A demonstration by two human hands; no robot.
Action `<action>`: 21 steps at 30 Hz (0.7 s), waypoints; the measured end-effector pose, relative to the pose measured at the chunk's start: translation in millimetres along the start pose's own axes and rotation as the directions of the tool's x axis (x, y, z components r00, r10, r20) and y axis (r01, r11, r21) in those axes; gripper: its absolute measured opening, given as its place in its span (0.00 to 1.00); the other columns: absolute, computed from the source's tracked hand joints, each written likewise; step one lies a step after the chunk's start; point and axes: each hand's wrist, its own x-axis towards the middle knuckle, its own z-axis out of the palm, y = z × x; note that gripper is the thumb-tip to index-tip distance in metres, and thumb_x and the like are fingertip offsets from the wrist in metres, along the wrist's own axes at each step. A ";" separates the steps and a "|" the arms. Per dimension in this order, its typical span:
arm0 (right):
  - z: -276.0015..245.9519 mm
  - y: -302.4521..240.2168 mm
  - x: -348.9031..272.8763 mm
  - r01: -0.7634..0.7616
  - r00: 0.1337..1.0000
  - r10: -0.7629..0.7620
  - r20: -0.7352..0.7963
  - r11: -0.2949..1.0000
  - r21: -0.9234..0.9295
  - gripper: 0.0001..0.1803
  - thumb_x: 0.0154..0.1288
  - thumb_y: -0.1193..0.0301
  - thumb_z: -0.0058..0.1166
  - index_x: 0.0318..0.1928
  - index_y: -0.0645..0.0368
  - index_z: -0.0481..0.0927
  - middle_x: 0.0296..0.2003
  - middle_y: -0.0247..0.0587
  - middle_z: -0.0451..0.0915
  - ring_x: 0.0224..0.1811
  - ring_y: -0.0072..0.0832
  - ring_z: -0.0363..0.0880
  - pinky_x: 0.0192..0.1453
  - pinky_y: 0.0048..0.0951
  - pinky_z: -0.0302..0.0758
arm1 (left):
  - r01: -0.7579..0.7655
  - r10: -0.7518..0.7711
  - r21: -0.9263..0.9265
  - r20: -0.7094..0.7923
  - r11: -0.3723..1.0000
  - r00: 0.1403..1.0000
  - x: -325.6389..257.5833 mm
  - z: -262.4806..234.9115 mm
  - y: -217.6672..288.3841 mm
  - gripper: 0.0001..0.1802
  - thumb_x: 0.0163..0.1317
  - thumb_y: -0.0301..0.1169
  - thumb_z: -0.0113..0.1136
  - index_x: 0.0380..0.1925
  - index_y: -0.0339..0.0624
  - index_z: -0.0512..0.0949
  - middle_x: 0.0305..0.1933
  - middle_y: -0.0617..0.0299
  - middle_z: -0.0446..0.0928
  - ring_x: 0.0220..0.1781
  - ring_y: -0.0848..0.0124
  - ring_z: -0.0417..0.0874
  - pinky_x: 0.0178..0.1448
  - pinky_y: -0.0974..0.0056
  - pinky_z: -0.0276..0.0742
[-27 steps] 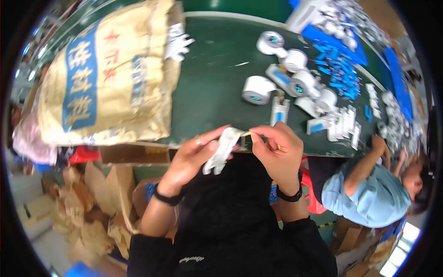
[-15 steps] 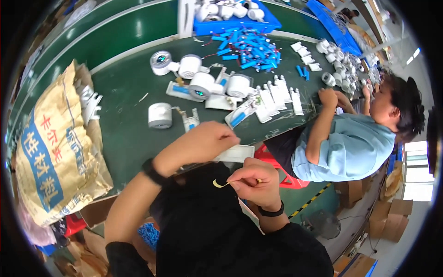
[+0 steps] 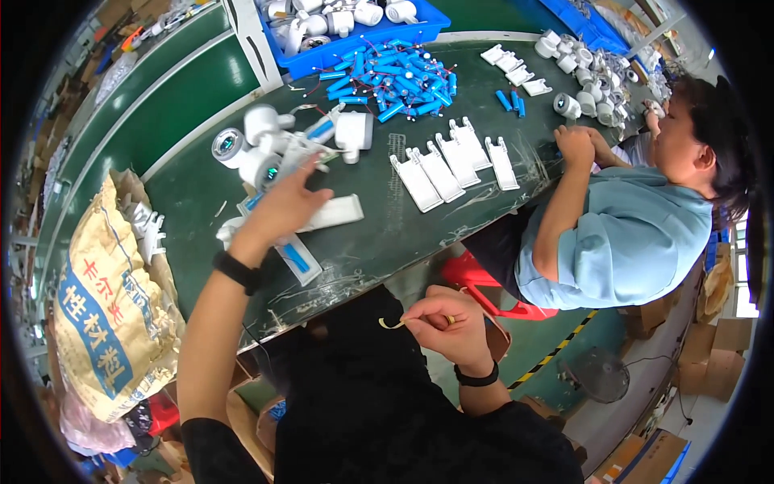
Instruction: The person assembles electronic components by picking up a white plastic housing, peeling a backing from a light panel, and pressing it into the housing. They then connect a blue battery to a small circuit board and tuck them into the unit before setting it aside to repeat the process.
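Observation:
My left hand [image 3: 284, 208] reaches out over the dark green table [image 3: 201, 194], fingers spread, resting on a flat white plastic piece [image 3: 334, 213] next to a cluster of white round parts [image 3: 258, 153]. My right hand [image 3: 445, 323] hangs below the table edge over my dark lap, pinching a small yellow rubber band [image 3: 390, 324] between thumb and fingers. A black band sits on each wrist.
Several flat white plastic pieces [image 3: 451, 165] lie in a row mid-table, with blue cylinders [image 3: 395, 81] and a blue bin [image 3: 355, 24] behind. A printed sack [image 3: 105, 323] sits at left. A person in a light blue shirt [image 3: 621, 242] works at right on a red stool [image 3: 484, 282].
My left hand has moved from near my lap out onto the table to the white piece. My right hand stays low with the yellow band. The view has swung right.

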 end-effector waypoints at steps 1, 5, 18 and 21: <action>0.8 -0.3 0.2 -0.001 1.000 0.001 0.001 1.000 0.010 0.10 0.57 0.84 0.67 0.39 0.59 0.88 0.22 0.24 0.65 0.21 0.12 0.59 0.28 0.20 0.55 | 0.075 -0.075 -0.011 0.030 0.997 0.997 -0.9 -12.4 -6.4 0.38 0.68 0.41 0.66 0.76 0.51 0.63 0.36 0.62 0.80 0.35 0.77 0.76 0.43 0.66 0.75; 2.7 4.6 -1.3 -0.012 1.000 0.012 0.013 1.000 0.011 0.09 0.56 0.84 0.67 0.38 0.60 0.88 0.22 0.22 0.64 0.21 0.11 0.59 0.27 0.19 0.54 | 0.171 -0.179 0.080 0.093 0.982 0.980 -5.7 -70.4 -8.2 0.30 0.68 0.37 0.67 0.68 0.46 0.71 0.33 0.67 0.78 0.33 0.79 0.74 0.38 0.68 0.72; 9.8 9.4 -12.9 -0.056 0.998 0.056 -0.018 0.998 0.012 0.11 0.57 0.84 0.66 0.39 0.59 0.88 0.22 0.23 0.62 0.24 0.13 0.59 0.30 0.20 0.57 | -0.666 0.624 0.007 0.343 0.746 0.702 51.9 27.6 51.9 0.14 0.61 0.35 0.71 0.43 0.41 0.83 0.37 0.56 0.85 0.44 0.56 0.84 0.48 0.56 0.77; 26.4 11.5 -8.3 -0.151 0.985 0.143 0.094 0.985 0.083 0.10 0.55 0.85 0.66 0.37 0.61 0.87 0.22 0.23 0.64 0.24 0.12 0.61 0.29 0.20 0.60 | -0.659 0.633 0.113 0.197 0.744 0.748 28.0 -8.9 40.7 0.17 0.60 0.36 0.72 0.49 0.44 0.85 0.37 0.55 0.85 0.47 0.55 0.83 0.52 0.57 0.77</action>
